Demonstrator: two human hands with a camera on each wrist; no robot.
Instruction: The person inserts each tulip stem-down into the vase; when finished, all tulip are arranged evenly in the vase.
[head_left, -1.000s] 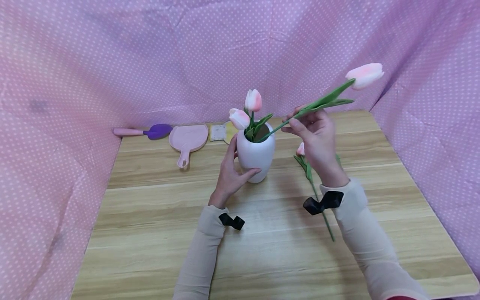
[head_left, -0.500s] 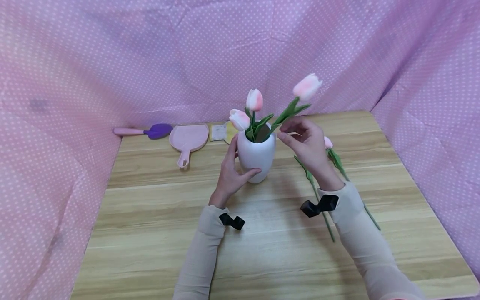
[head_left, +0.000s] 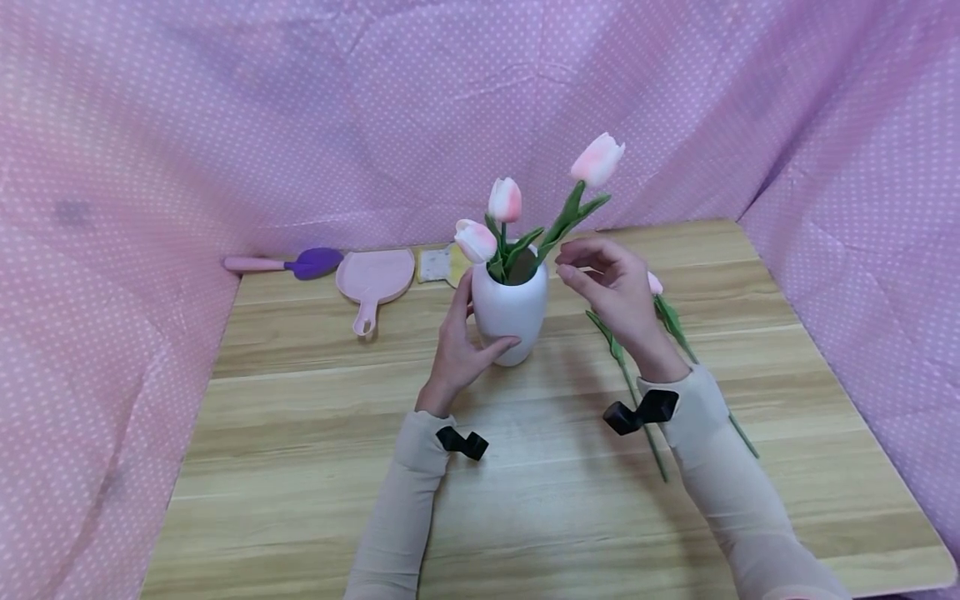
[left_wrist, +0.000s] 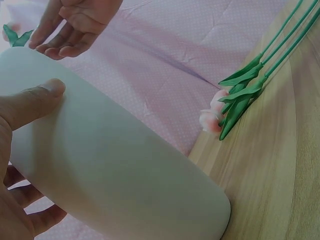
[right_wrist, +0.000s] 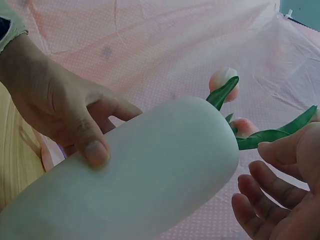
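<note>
A white vase stands on the table, and my left hand grips its left side, thumb across the front. Two pink-and-white tulips lean left in its mouth. A third tulip rises from the mouth and tilts right; its lower stem is hidden inside. Beside that tulip's leaves is my right hand, fingers loosely bent and apart, pinching nothing. In the right wrist view its thumb lies close to a green leaf; whether they touch I cannot tell.
Loose tulips lie on the wooden table, partly under my right forearm in the head view. Along the back edge are a purple trowel, a pink dustpan-like piece and a yellow-and-white item. Pink dotted cloth hangs behind.
My right hand has lowered the third tulip into the vase, moved slightly left and let go of it. The flower now stands more upright. My left hand stays on the vase.
</note>
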